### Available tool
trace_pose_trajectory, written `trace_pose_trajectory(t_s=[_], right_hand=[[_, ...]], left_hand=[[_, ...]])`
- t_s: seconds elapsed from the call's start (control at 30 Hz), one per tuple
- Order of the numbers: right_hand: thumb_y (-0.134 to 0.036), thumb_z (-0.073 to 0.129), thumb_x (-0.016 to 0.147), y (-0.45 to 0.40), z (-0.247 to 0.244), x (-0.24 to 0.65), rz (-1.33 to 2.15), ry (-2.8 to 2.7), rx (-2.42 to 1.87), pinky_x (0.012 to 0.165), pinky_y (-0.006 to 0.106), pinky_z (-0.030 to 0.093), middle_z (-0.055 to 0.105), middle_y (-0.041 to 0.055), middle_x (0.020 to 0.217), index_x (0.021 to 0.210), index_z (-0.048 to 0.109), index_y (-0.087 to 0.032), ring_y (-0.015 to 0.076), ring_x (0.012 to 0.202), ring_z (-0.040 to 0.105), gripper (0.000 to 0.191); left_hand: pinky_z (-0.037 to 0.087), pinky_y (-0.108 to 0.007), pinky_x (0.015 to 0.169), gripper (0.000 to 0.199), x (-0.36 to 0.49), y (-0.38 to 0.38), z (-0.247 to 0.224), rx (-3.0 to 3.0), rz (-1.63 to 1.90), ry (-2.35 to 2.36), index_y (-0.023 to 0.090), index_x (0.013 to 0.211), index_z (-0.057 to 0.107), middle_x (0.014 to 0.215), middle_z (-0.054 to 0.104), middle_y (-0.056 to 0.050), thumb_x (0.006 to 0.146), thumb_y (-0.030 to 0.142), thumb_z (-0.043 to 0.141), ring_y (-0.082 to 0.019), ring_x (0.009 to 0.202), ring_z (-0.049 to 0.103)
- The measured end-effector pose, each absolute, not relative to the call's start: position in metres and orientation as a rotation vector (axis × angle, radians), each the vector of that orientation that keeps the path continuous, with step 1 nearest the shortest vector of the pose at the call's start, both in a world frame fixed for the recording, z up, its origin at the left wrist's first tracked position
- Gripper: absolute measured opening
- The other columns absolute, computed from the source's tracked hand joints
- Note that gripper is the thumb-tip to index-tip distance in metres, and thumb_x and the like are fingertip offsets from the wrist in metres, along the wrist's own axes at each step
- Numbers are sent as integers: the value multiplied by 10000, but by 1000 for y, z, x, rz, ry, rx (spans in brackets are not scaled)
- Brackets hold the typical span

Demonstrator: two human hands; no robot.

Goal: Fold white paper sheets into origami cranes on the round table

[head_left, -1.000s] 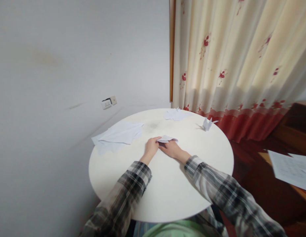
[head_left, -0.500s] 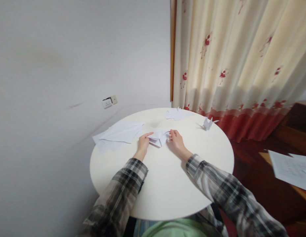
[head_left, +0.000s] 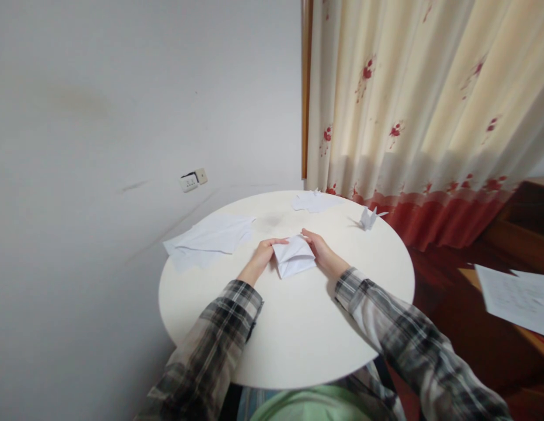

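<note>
Between my hands is a folded sheet of white paper (head_left: 294,263), its layers parted by a crease across the middle. My left hand (head_left: 263,256) grips its left side, with the thumb lying along the top edge. On the other side my right hand (head_left: 322,250) holds the upper right edge, fingers partly hidden behind the paper. The folded paper is just over the white round table (head_left: 293,345); I cannot tell whether it touches the top.
Loose white sheets (head_left: 210,235) lie at the table's left edge. More paper pieces (head_left: 313,202) are at the back. A folded paper crane (head_left: 368,218) stands at the right. A wall is on the left, a flowered curtain (head_left: 394,88) behind, and written sheets (head_left: 512,298) lie off to the right.
The folded paper has turned and come slightly nearer to me, showing a wider face. My left hand has shifted right with it, and my right hand has closed in on its edge.
</note>
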State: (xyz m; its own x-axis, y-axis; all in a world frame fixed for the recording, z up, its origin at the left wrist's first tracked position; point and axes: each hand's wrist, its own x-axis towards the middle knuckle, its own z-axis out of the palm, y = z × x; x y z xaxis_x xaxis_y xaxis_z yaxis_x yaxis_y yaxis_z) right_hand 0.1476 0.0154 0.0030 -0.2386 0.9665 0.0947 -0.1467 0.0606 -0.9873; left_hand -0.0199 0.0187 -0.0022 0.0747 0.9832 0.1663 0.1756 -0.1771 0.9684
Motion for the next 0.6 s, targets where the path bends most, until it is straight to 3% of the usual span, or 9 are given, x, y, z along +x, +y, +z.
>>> trace_pose_trajectory(t_s=[0.17, 0.27, 0.43, 0.53, 0.6], right_hand=[[-259, 608, 655, 18, -4, 148, 1542, -1174, -758, 535, 222, 410, 641, 39, 656, 758, 596, -96, 114, 536, 544, 193], [-181, 620, 600, 21, -10, 147, 1569, -1095, -745, 564, 232, 425, 646, 33, 669, 787, 606, -112, 120, 562, 560, 200], [-143, 621, 567, 26, -14, 146, 1492, -961, -742, 573, 235, 433, 643, 12, 641, 754, 611, -144, 130, 584, 571, 187], [-171, 629, 586, 27, -14, 148, 1429, -935, -732, 573, 238, 433, 648, 6, 648, 736, 609, -157, 128, 579, 565, 152], [-194, 635, 597, 28, -14, 148, 1402, -941, -725, 590, 249, 440, 658, 11, 679, 749, 613, -161, 134, 598, 571, 157]], left_hand=[[469, -310, 794, 239, -21, 22, -4, 1324, 1127, 1029, 110, 824, 672, 928, 684, -84, 618, 177, 572, -170, 797, 630], [467, -293, 739, 249, -22, 24, -5, 1247, 1207, 1019, 116, 845, 659, 869, 689, -72, 621, 199, 590, -162, 729, 622], [458, -273, 688, 350, -21, 22, 3, 984, 1266, 942, 117, 975, 590, 810, 675, -64, 694, 320, 543, -173, 731, 619], [450, -300, 762, 434, -18, 15, 10, 964, 1186, 864, 125, 999, 566, 894, 667, -94, 742, 468, 499, -202, 843, 615], [435, -308, 801, 443, -16, 9, 12, 1077, 1126, 792, 103, 989, 582, 942, 661, -115, 724, 457, 551, -214, 875, 604]])
